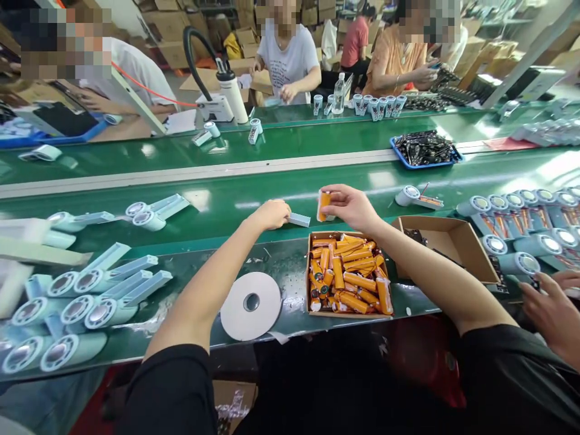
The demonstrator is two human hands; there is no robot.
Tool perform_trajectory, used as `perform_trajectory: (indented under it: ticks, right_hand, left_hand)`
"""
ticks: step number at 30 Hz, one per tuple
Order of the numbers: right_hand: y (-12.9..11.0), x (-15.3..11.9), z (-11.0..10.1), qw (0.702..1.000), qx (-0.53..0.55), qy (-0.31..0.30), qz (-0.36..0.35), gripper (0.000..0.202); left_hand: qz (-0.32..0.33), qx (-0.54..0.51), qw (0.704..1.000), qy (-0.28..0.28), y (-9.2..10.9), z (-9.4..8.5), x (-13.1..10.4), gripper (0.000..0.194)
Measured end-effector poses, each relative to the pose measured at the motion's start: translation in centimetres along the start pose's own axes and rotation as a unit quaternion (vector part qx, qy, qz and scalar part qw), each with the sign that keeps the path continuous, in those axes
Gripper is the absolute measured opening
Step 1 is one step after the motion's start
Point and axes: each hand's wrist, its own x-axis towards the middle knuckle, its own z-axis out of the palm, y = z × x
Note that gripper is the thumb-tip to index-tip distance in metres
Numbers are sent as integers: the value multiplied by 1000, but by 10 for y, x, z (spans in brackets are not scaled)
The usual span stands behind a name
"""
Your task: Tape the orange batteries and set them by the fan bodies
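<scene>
My left hand (273, 214) is closed around a pale blue plastic housing, whose handle (299, 220) sticks out to the right; the rest of it is covered by my fingers. Just right of it, my right hand (351, 207) pinches an orange battery (325, 204) held upright, with a whitish strip along its edge. Below my right hand stands a cardboard box (312, 308) full of orange batteries (357, 281) with wires. A roll of white tape (235, 306) lies flat on the bench in front of my left forearm.
Several pale blue housings (97, 284) lie at left. At right are an open cardboard box (457, 238), rows of housings with wires (525, 208) and a co-worker's hand (550, 308). Across the green belt (226, 181) sit a blue tray (419, 166) of black parts, a bottle (339, 95) and other people.
</scene>
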Motion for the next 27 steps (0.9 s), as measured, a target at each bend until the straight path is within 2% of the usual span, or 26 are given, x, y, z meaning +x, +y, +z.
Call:
perform_trajectory:
  ticks: [3, 6, 9, 12, 14, 15, 18, 24, 27]
  right_hand:
    - [23, 27, 12, 990, -134, -48, 7, 39]
    - [36, 43, 24, 948, -298, -111, -2, 32]
    - [36, 53, 34, 884, -434, -171, -16, 34]
    - [29, 60, 36, 797, -563, -215, -36, 39]
    - [25, 63, 35, 747, -616, -246, -34, 39]
    - [24, 64, 35, 732, -629, -261, -30, 37]
    - [27, 61, 37, 710, -639, -295, -20, 36]
    - [38, 62, 53, 670, -670, -320, 13, 41]
    - [33, 67, 59, 663, -671, -332, 13, 36]
  left_hand:
    - [-26, -29, 999, -10, -6, -3, -6, 14]
    - [-64, -48, 997, 13, -5, -5, -12, 28]
    - [-98, -52, 993, 41, 1, -1, -9, 29]
    - [-115, -58, 990, 60, 9, 4, -5, 27]
    - [-124, -66, 987, 71, 12, 6, -4, 27]
    - [-129, -70, 986, 76, 14, 7, -4, 27]
    - [-142, -81, 982, 90, 18, 11, 0, 27]
    - [-158, -103, 975, 117, 31, 15, 11, 29]
    - [-152, -104, 971, 150, 46, 6, -10, 34]
